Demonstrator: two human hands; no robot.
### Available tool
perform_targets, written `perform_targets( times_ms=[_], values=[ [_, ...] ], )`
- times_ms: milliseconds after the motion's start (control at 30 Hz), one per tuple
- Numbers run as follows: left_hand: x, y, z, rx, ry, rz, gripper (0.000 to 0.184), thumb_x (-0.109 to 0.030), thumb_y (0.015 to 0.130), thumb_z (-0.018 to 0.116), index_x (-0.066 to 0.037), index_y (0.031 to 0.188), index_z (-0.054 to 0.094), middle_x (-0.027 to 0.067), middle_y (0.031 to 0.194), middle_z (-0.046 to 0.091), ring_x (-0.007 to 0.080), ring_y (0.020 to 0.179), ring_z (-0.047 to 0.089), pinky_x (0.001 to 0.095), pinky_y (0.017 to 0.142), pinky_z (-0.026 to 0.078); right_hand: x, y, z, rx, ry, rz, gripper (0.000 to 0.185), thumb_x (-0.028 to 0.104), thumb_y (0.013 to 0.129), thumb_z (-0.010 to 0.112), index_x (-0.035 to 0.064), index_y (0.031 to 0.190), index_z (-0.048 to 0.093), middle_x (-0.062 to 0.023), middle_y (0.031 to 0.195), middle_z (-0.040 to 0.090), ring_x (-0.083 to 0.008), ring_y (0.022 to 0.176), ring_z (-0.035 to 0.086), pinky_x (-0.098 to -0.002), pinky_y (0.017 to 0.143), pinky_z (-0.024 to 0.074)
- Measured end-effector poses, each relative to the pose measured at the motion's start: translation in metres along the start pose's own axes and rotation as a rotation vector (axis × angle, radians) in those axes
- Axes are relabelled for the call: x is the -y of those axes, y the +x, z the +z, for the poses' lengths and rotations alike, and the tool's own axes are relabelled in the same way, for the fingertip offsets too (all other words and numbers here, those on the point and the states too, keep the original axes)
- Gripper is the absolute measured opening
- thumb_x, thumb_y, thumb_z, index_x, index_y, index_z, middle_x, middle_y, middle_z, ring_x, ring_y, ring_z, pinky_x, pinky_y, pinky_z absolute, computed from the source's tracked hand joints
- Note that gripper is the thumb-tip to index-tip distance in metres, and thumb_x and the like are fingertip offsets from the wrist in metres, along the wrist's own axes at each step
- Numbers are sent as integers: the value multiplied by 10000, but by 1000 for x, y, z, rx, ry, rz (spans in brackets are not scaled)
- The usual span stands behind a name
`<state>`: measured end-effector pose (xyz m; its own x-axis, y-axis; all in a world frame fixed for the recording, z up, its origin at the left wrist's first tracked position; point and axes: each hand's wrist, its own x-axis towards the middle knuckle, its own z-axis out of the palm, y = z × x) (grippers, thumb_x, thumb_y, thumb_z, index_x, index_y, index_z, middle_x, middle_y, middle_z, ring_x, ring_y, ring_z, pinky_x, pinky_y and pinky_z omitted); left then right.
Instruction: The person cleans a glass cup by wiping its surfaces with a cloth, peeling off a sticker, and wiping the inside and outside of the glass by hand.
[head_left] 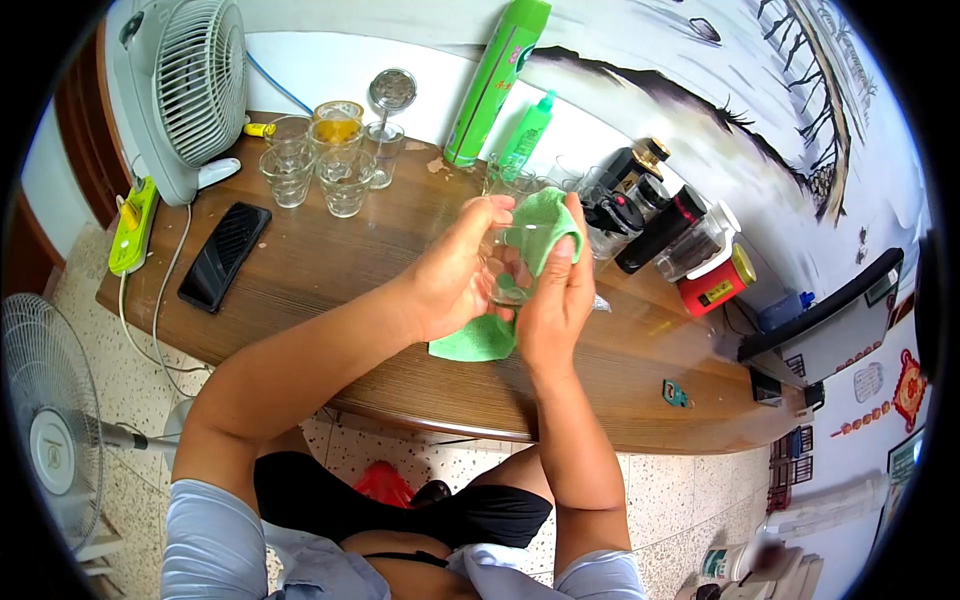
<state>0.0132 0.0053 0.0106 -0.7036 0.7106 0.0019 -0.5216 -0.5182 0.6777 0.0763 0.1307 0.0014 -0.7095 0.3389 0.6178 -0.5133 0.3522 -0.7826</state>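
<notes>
Above the table, a clear drinking glass [512,262] is held between my two hands. My left hand [458,265] wraps around its left side, with fingers showing through the glass. On the other side my right hand [558,300] presses a green cloth [545,225] against the glass, thumb on the cloth. A lower part of the same green colour hangs beneath the hands; whether it joins the upper part is hidden. Behind the hands stand more clear glasses, partly covered by them.
Several glasses [345,180] and a tea strainer [392,92] stand at back left, near a fan [190,90]. A black phone [225,256] lies left. A green spray can [497,80], a black flask [662,230] and a red tin [718,282] line the back.
</notes>
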Motion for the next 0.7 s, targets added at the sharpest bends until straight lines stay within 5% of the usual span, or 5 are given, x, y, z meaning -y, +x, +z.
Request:
perform_targets(
  times_ms=[67, 167, 367, 567, 700],
  values=[
    [5, -2, 6, 4, 12, 17, 494, -476, 1052, 537, -194, 1449, 450, 77, 1160, 646, 220, 940, 652, 435, 628, 488, 0, 1, -3, 11, 120, 15, 574, 385, 1170, 425, -26, 1569, 454, -148, 1356, 642, -170, 1152, 627, -316, 927, 542],
    [9, 7, -10, 58, 58, -34, 548, -537, 1073, 521, -177, 1476, 431, 86, 1219, 621, 213, 964, 645, 447, 665, 518, -12, 3, -5, 6, 21, -105, 517, 363, 1169, 435, -16, 1509, 518, -148, 1396, 617, -189, 1217, 604, -325, 982, 520],
    [10, 5, -2, -115, 138, 37, 601, -595, 1091, 507, -134, 1473, 452, 72, 1239, 603, 196, 1075, 636, 462, 928, 543, -13, 7, -1, -55, -453, -427, 421, 246, 1133, 523, -32, 1447, 569, -240, 1304, 630, -377, 1143, 635, -417, 993, 509],
    [9, -3, 14, -181, 114, 156, 408, -386, 1069, 603, -154, 1391, 510, 28, 1322, 564, 168, 1286, 521, 409, 1044, 485, -9, 2, 6, -31, -480, -398, 492, 170, 1109, 557, -65, 1535, 482, -272, 1249, 631, -402, 1115, 637, -431, 972, 517],
    [9, 14, -10, -82, -65, 273, 324, -331, 1037, 610, -141, 1298, 576, 54, 1283, 625, 187, 1207, 598, 411, 1032, 508, -15, -1, 13, 24, -462, -400, 553, 176, 1108, 570, -97, 1565, 420, -321, 1328, 615, -448, 1172, 645, -443, 1000, 523]
  ],
)
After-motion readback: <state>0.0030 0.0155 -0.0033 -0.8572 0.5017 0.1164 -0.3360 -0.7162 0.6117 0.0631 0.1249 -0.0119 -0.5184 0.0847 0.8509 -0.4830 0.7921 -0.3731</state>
